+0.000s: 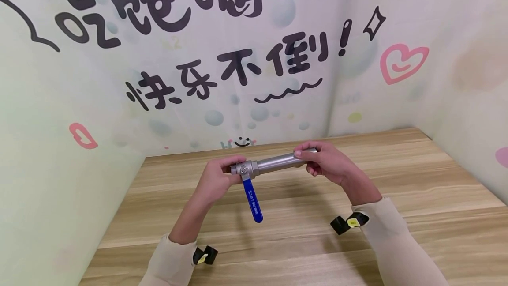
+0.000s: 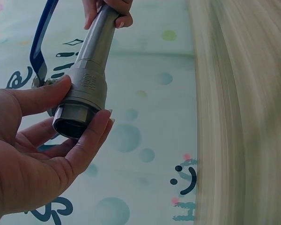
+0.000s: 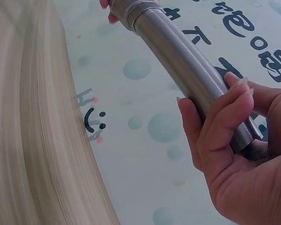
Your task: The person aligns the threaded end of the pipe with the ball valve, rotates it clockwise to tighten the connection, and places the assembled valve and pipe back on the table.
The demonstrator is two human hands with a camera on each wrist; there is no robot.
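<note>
A metal ball valve [image 1: 244,169] with a blue lever handle [image 1: 253,202] is joined to a steel pipe [image 1: 278,161], and both are held up above the table. My left hand [image 1: 215,180] grips the valve body at its open hexagonal end, which shows in the left wrist view with the thumb [image 2: 47,96] on one side and fingers on the other. Around the far end of the pipe, my right hand [image 1: 327,162] has its thumb and fingers curled, as the right wrist view also shows. The lever points toward me, off the line of the pipe.
Below the hands lies a wood-grain table [image 1: 301,242]. A pale printed cloth [image 1: 278,118] with large black characters hangs behind its back edge and along both sides. Black straps with small yellow labels sit on both sleeves [image 1: 390,233].
</note>
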